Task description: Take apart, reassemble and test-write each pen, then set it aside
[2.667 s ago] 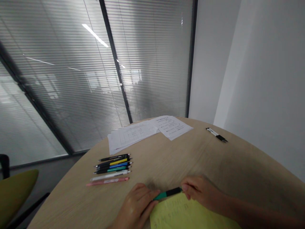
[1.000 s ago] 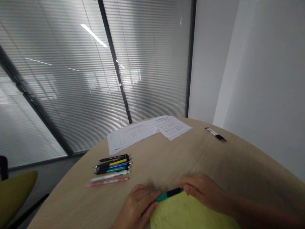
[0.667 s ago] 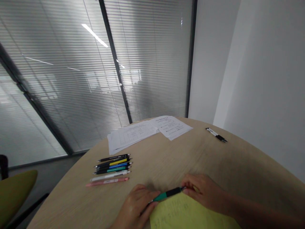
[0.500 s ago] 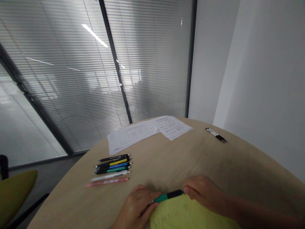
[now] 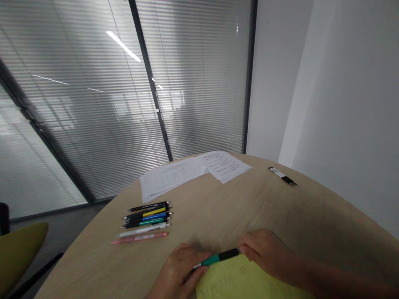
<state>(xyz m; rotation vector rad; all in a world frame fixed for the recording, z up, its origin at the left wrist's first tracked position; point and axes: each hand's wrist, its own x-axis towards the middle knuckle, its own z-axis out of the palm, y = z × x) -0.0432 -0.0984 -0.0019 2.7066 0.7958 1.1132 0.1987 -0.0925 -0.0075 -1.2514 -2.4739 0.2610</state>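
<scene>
A green pen with a black grip (image 5: 215, 259) lies level between my two hands, just above the top edge of a yellow sheet of paper (image 5: 243, 280). Its rear end is pinched in the fingers and thumb of my left hand (image 5: 179, 270). My right hand (image 5: 263, 252) is closed around the tip end, which its fingers cover. Faint handwriting shows on the yellow sheet, and the right forearm crosses over its right side.
Left of my hands several pens lie in a row, among them a pink pen (image 5: 140, 238) and a white pen (image 5: 145, 229). White printed papers (image 5: 174, 176) rest at the table's far side. Black-and-white pens (image 5: 282, 176) lie far right. A green chair (image 5: 23, 253) stands beyond the left edge.
My left hand has shifted very slightly down, and a bit more of the pen's rear end shows between its fingers. Both hands keep their hold; the other things lie as before.
</scene>
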